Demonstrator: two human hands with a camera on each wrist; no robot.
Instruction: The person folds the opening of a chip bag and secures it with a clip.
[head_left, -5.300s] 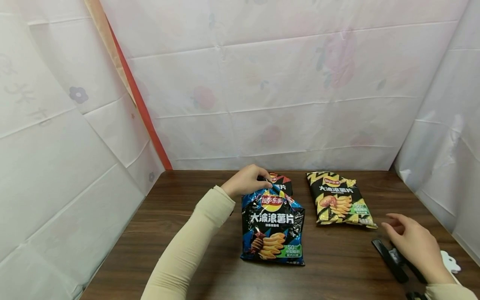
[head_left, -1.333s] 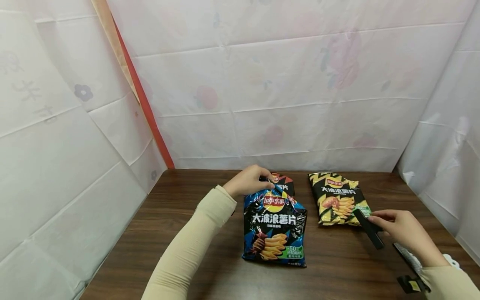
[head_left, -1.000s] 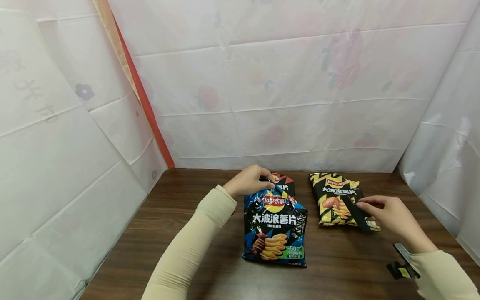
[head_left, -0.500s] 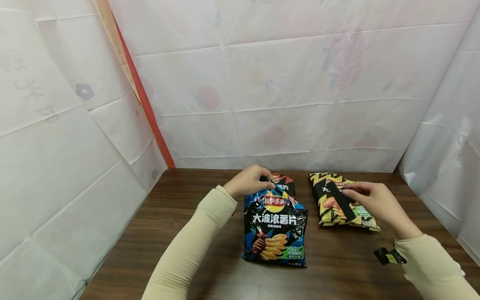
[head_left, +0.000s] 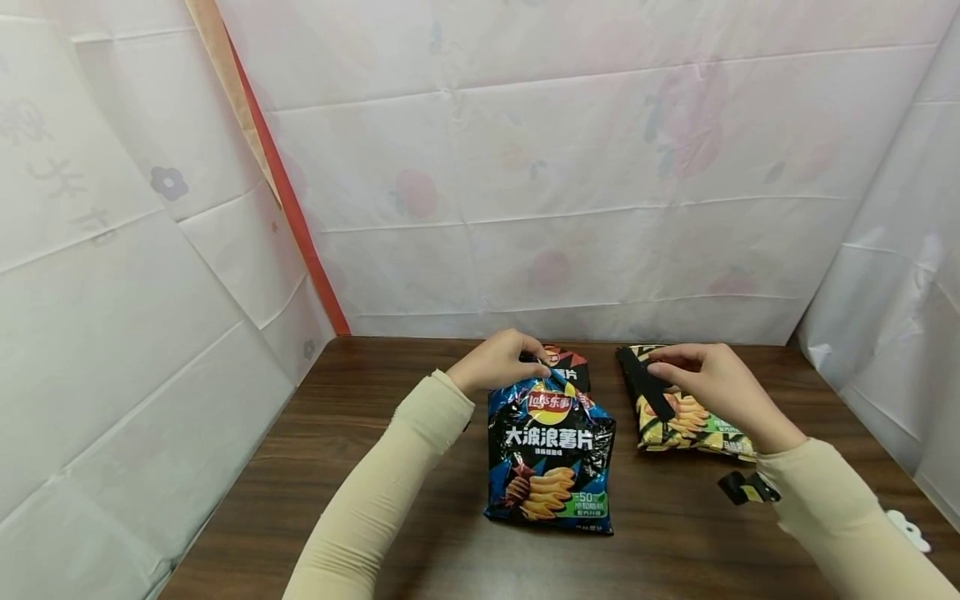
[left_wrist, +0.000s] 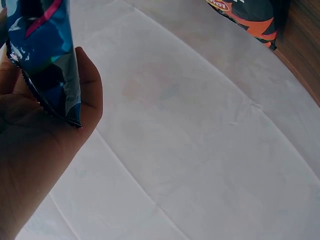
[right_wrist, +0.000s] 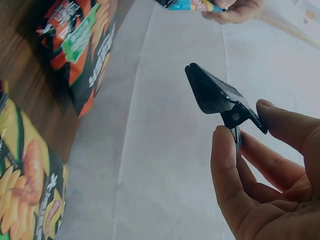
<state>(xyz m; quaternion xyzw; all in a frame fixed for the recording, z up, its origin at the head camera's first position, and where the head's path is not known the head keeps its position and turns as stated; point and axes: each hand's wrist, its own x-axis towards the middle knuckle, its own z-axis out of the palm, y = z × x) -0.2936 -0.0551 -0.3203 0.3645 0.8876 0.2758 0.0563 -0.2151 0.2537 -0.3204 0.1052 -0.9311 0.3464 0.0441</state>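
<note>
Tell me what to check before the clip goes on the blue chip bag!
1. Left hand pinches the top of the blue chip bag: ok.
2. Bag stands upright on the table: ok.
3. Right hand holds the black clip: ok.
4. Clip has reached the blue bag's top: not ok; it is above the yellow chip bag, to the right.
5. Clip jaws spread wide enough: cannot tell; the right wrist view shows only the clip's end.
6. Bag top folded flat for clipping: cannot tell; the fingers hide it.
</note>
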